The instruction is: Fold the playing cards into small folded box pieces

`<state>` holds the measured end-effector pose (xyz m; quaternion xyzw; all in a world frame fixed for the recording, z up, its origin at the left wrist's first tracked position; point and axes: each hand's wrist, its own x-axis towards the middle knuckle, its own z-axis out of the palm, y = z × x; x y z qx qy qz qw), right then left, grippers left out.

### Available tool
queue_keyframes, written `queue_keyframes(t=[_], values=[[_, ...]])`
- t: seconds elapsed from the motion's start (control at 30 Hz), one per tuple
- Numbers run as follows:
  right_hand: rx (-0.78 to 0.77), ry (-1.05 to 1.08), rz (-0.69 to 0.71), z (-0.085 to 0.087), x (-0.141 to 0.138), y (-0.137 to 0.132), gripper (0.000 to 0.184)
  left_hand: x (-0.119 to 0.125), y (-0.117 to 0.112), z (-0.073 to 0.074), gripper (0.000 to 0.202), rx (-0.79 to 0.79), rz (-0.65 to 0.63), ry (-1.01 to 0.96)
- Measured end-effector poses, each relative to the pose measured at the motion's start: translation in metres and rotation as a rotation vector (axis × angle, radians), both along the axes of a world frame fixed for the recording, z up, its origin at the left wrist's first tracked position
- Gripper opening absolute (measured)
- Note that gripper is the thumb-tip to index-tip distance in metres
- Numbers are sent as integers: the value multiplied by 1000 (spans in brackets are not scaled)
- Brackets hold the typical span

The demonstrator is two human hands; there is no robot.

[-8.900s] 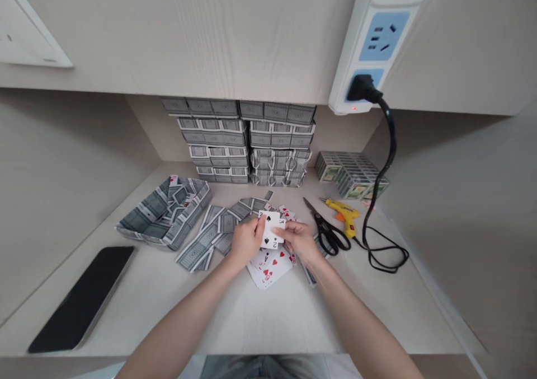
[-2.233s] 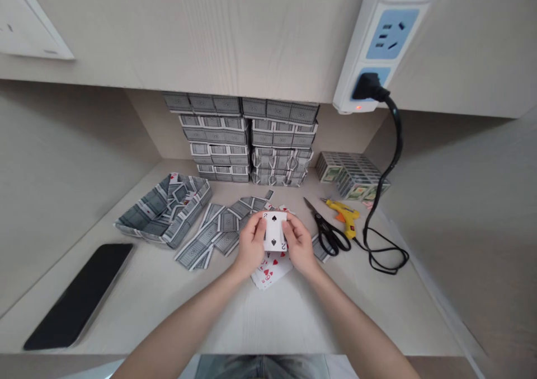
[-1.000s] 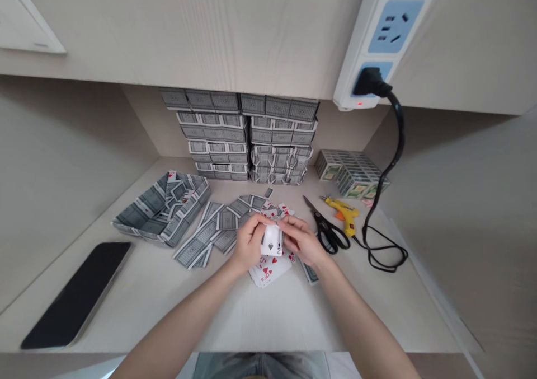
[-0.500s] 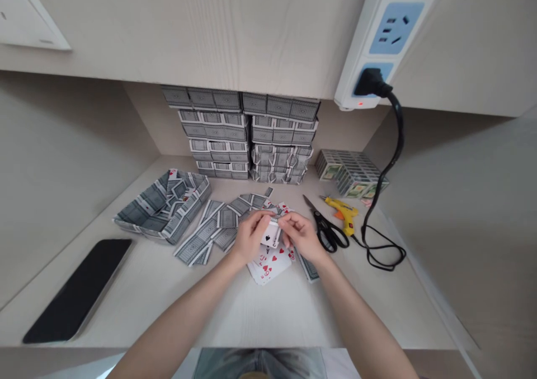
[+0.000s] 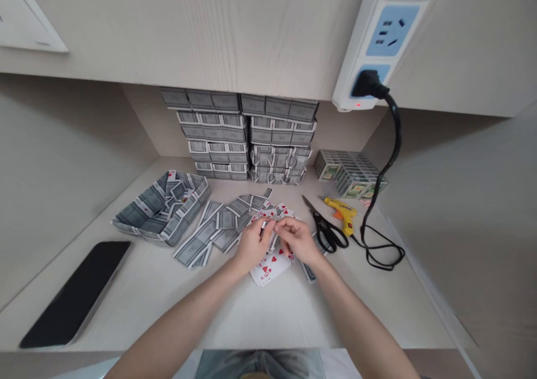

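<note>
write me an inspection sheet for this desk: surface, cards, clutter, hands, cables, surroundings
Surface: pale desktop, cards spread over its middle.
Cards: held card, mostly hidden; face-up cards beneath; face-down cards to their left; card-covered tray further left, loose cards inside.
Clutter: black-handled scissors and yellow glue gun, right of the hands; black flat object at front left.
Hands: left hand and right hand, close together at the held card.
Cables: black cable, plugged into the white power strip, hanging down and looped loosely beside the glue gun.
Surroundings: grey patterned stacks at the back, patterned block to their right; other people, nothing seen.
</note>
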<state>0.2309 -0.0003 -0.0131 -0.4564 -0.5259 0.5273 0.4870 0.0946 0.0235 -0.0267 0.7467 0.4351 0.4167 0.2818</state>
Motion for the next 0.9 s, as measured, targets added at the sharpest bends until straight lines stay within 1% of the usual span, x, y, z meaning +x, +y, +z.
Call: queue_keyframes(t=[0.13, 0.27, 0.33, 0.43, 0.6, 0.7, 0.8, 0.9], values=[[42, -30, -23, -3, -4, -1, 25, 0, -1, 2, 20, -4, 1, -62], [64, 1, -59, 0, -7, -2, 26, 0, -1, 2, 22, -101, 25, -196], [64, 22, -65, 2, -8, -2, 25, 1, -1, 3, 26, -140, 44, -223], [47, 46, -45, 3, -8, -2, 23, 2, 0, 3, 34, -157, 77, -230], [14, 74, 13, 1, -7, -3, 23, 2, -1, 4, 39, -159, 96, -261], [-3, 73, 22, 0, -7, -3, 23, 2, -1, 5, 44, -186, 113, -283], [-15, 62, -1, -1, -9, -2, 24, 2, 2, 7, 45, -269, 100, -331], [-5, 52, -59, -3, -11, 0, 23, 1, 8, 10, 38, -388, 36, -402]])
